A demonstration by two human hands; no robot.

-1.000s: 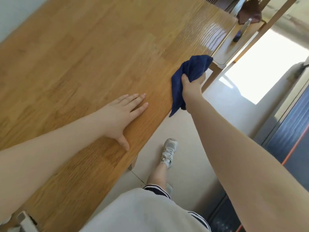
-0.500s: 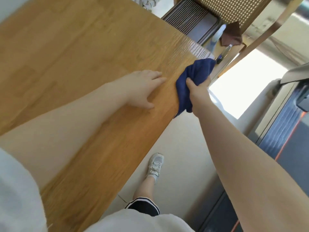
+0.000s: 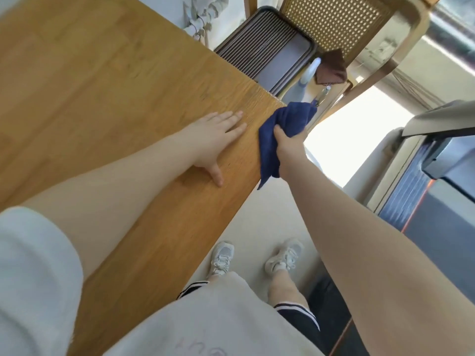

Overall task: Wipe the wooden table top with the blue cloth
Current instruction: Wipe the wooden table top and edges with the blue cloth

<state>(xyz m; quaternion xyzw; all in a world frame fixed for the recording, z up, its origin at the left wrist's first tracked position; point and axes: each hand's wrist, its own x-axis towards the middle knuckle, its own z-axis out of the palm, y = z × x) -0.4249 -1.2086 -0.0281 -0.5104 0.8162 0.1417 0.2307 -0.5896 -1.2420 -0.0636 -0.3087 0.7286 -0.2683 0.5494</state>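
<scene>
Right hand (image 3: 289, 147) is curled tight round the blue cloth (image 3: 282, 127), thumb on top, fingers hidden behind the fabric. Cloth is bunched and pressed vs. the near long edge of the wooden table top (image 3: 108, 80), close to its far right corner; a loose tail is seen hanging below the edge, over the floor (image 3: 257, 217). Left hand (image 3: 216, 137) is laid flat on the table top, palm down, fingers straight and roughly together, thumb spread toward the edge; nothing is held by it. It is placed just beside the cloth, w/ a narrow strip of wood betw. them. Two pale sneakers (image 3: 221, 258) are seen on the floor beside the table edge. Beyond the far corner, a cane-backed chair (image 3: 334, 24), a dark ribbed tray (image 3: 264, 52) and a brown cloth (image 3: 331, 69) are visible.
</scene>
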